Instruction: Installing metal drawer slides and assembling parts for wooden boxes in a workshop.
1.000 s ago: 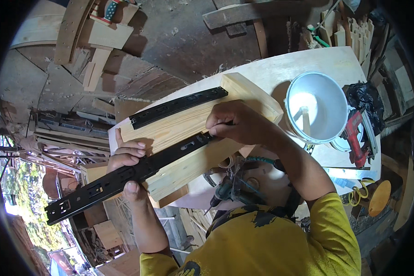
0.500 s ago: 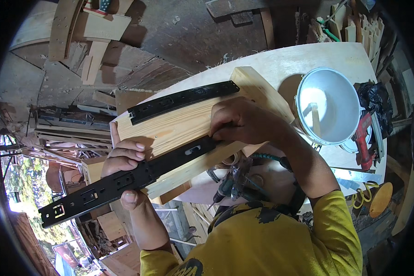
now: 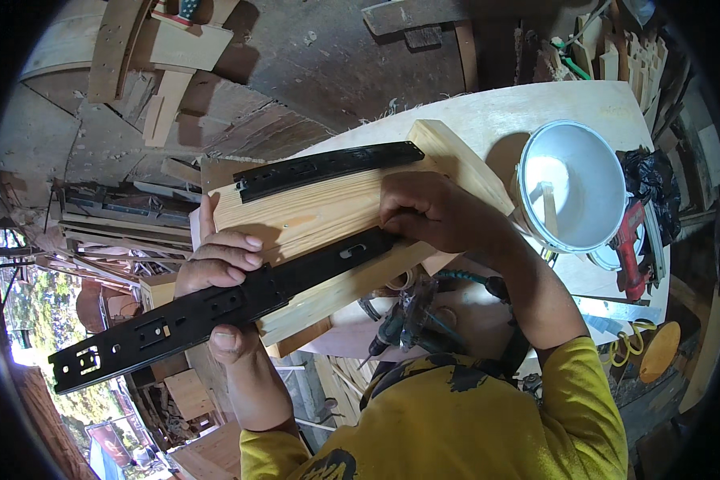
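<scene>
At a pale plywood tabletop (image 3: pixel 480 112), curled hands (image 3: pixel 214 270) (image 3: pixel 432 212) hold a slotted black metal rail (image 3: pixel 260 291).

Black rail (image 3: pixel 233 302) over pale board (image 3: pixel 316 222)
Left hand (image 3: pixel 213 270) grips its middle; right hand (image 3: pixel 428 210) touches its right end.

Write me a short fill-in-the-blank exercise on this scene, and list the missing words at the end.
1. The left hand holds the longer rail, which is coloured ____.
2. Between left and right in the picture, the right hand is at that rail's ____ end.
3. The shorter rail lies on a piece made of ____.
4. The person's shirt is mainly ____.

Missing words: black; right; wood; yellow.
</scene>
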Demonstrator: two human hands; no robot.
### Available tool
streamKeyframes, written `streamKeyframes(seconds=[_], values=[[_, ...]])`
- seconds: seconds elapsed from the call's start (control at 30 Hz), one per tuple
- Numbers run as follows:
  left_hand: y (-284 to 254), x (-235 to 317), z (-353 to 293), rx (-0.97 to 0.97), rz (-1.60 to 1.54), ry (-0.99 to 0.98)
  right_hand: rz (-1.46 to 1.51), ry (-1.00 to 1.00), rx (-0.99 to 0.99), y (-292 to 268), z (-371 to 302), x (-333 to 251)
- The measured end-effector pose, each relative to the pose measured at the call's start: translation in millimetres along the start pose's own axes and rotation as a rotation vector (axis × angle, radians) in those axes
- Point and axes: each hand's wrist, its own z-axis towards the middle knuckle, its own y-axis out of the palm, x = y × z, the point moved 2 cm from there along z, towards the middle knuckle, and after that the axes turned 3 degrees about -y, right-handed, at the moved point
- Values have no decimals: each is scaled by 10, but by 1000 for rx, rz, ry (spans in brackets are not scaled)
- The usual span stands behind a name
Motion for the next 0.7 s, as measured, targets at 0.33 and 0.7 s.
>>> streamKeyframes(seconds=[0.33,0.7], values=[[54,86,113,9,-249,70,-3,-33,9,-88,-36,98],[210,172,364,45,-706,114,-69,91,126,-118,-96,-64]])
